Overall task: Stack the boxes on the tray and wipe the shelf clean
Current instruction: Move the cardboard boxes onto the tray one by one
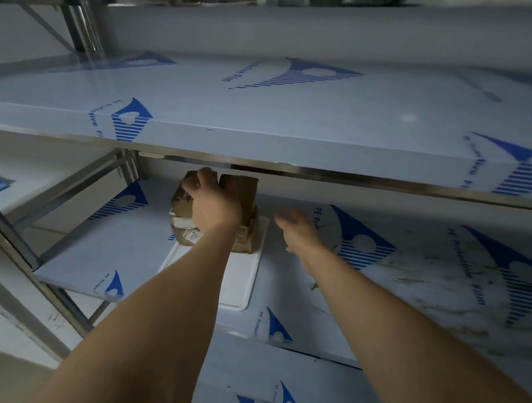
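The shelf (381, 280), film-covered, is seen streaked with grime on its right half. The white tray (242, 281) is set on its left part, and the cardboard boxes (239, 195) are stacked at the tray's far end. The top box is gripped by the left hand (213, 202), fingers curled over it. The right hand (295, 224) is blurred; its fingers' state cannot be told. Stacking is judged in hand; next, release is required, then wiping.

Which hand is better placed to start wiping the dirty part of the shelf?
Right, probably. The right hand is free beside the smudged shelf, while the left hand grips the boxes on the tray.
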